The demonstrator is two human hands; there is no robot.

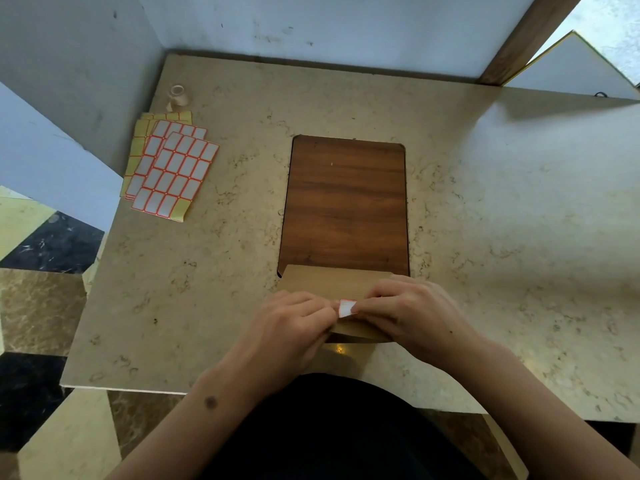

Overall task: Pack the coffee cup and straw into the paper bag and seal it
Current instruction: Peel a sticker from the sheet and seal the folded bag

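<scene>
A brown paper bag (322,280) stands at the near edge of the table, its top folded over toward me. A small white sticker with a red border (347,308) sits on the folded flap. My left hand (294,327) and my right hand (412,313) meet at the sticker, fingertips pinching it from both sides against the fold. The hands cover most of the bag's front. The coffee cup and the straw are not visible.
A dark wooden board (346,202) lies on the beige stone table (502,220) just behind the bag. Sheets of white red-bordered stickers (173,171) are fanned at the far left, with a small tape roll (177,95) behind them. Walls close the back and left.
</scene>
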